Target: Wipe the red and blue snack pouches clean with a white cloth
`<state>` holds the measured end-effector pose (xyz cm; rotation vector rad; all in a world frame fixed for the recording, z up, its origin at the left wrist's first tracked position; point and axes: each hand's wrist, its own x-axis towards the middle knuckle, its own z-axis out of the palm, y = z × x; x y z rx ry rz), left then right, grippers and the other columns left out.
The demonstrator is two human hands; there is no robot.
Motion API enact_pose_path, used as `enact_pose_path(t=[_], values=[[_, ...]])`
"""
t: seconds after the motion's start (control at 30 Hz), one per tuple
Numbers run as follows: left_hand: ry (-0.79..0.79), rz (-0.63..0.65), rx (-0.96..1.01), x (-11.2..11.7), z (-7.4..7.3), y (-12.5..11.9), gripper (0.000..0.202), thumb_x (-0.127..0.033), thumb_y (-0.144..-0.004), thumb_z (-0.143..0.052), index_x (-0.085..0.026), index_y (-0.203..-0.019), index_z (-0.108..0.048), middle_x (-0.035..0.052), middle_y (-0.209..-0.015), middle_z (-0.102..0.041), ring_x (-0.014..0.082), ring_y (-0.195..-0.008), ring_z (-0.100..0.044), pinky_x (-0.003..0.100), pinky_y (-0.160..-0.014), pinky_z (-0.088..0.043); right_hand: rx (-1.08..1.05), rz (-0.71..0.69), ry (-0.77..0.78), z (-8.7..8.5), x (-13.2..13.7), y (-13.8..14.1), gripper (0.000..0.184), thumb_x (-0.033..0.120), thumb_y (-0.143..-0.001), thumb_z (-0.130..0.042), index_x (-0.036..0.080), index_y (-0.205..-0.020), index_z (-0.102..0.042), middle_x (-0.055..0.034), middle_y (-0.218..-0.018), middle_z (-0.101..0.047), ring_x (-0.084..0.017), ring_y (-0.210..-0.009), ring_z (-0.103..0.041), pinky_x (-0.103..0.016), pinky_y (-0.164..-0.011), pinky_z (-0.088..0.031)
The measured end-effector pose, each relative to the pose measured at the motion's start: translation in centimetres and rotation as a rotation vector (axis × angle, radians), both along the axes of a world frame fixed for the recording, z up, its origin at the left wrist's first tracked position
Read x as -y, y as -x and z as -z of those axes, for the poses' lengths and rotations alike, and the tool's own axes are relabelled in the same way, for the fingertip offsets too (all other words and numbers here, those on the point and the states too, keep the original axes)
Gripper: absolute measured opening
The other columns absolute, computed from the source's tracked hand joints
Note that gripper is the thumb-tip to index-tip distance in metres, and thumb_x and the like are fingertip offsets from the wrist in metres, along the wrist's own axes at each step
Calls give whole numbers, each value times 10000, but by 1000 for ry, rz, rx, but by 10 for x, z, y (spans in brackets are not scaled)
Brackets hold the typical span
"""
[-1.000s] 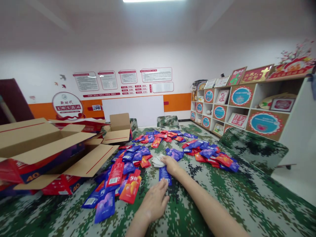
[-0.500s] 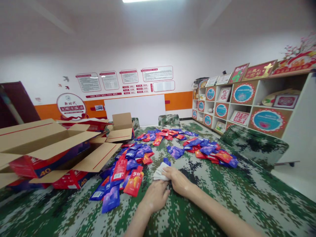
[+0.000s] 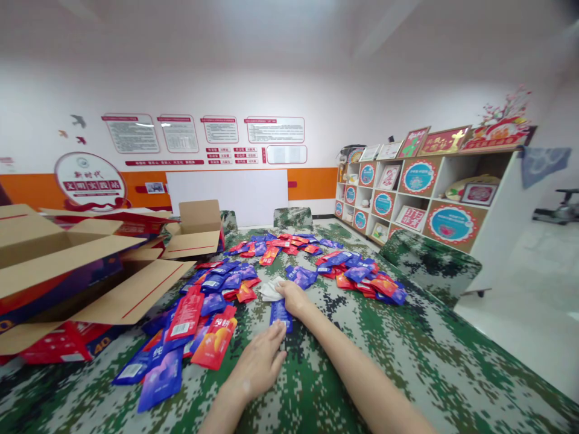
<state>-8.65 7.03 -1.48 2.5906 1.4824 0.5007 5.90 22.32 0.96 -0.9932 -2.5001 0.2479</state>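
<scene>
A folded white cloth [image 3: 270,290] is pinched under the fingers of my right hand [image 3: 293,299], just beyond a blue pouch [image 3: 279,313] that lies on the camouflage tablecloth. My left hand [image 3: 261,357] is flat, its fingers stretched out and the fingertips resting at the near end of this pouch. Past the cloth lies another blue pouch [image 3: 301,276] with a purple print. Left of my hands, a red pouch with orange fruit printed on it [image 3: 217,339] sits at the edge of a heap of red and blue pouches [image 3: 212,280].
Open cardboard boxes [image 3: 131,295] crowd the left side of the table. More pouches lie in a heap at the right [image 3: 362,274] and in a row at the back [image 3: 284,242]. A camouflage-covered chair [image 3: 429,265] and a white shelf unit [image 3: 493,199] stand to the right.
My right hand has moved the cloth forward, uncovering more of the blue pouch. My left hand has come away from the cloth onto the pouch's near end. The view has turned right.
</scene>
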Motion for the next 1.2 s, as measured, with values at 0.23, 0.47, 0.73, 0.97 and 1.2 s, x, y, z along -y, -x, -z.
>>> enact_pose_path(t=[0.23,0.47,0.73,0.97,1.2], values=[[22,-27,74,1,-5,-4,497,-299,-868,-444,-248,-1355,-356,51,-1399,-376,221,-1283,-334,380,-1057,-283,-32,9,-33,-17,15,-26,518,-3,-711,-420,185,-1154,-611,-89,-1244,-568,-216,-1153,-498,-315,-980,-369],[15,-240,68,-18,-38,-31,301,-334,-764,-584,-234,-1041,-525,48,-1127,-496,233,-1094,-460,349,-930,-352,-106,69,-115,0,62,-110,589,-6,-690,-380,187,-1210,-580,-95,-1246,-567,-213,-1161,-492,-365,-1001,-364],[16,-434,20,-36,-25,-54,391,-407,-754,-593,-240,-1087,-476,56,-1084,-432,237,-1006,-492,344,-885,-359,-45,129,-134,28,71,-141,637,-33,-676,-365,190,-1245,-546,-84,-1315,-507,-211,-1253,-392,-417,-1058,-298],[3,-391,39,-31,-23,-50,477,-48,-720,-456,-272,-1141,-450,52,-1106,-432,215,-1033,-475,333,-904,-368,-1,102,-135,31,63,-142,672,-46,-648,-341,193,-1238,-556,-69,-1310,-514,-204,-1245,-398,-397,-1058,-304],[-55,-372,102,-31,-35,-17,673,6,-720,-377,-300,-1319,-362,56,-1173,-441,203,-1050,-493,302,-915,-384,25,102,-132,34,59,-144,692,-43,-616,-340,190,-1227,-566,-66,-1313,-510,-205,-1247,-398,-398,-1064,-303]])
